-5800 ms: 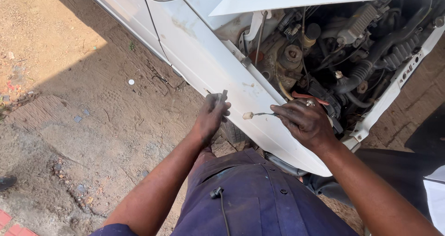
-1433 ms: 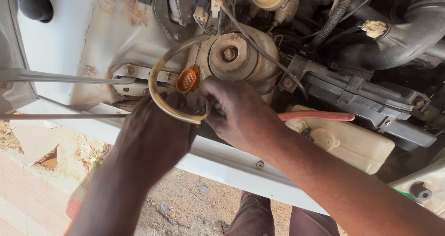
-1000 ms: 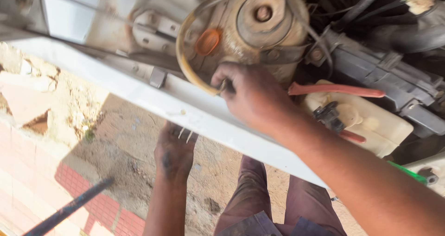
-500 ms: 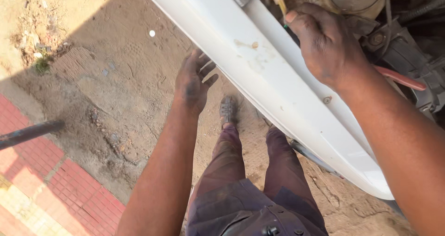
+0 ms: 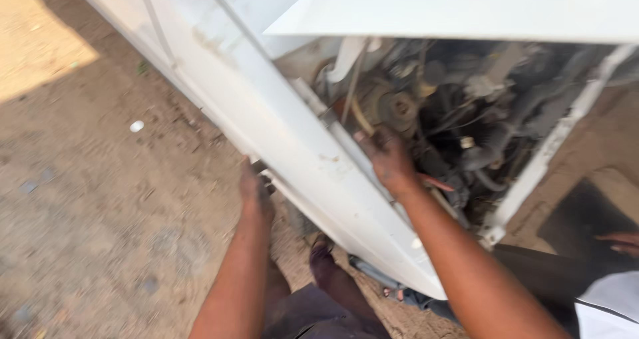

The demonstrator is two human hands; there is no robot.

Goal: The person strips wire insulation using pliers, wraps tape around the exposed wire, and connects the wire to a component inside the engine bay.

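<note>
Fingers of the right hand [image 5: 388,161] are closed on the hose [image 5: 361,118] at the fender edge, unfinished; the left hand's [image 5: 256,194] grip cannot be told.

outdoor car-repair yard, likely | dirt ground [image 5: 100,199] | open engine bay [image 5: 452,119]

Outdoors, hard daylight. Packed brown dirt ground [image 5: 100,212] fills the frame from six to nine o'clock, mostly in shade, with a sunlit patch at ten o'clock. A small white scrap of litter [image 5: 136,126] lies on it. More sunlit earth shows at three o'clock.
</note>
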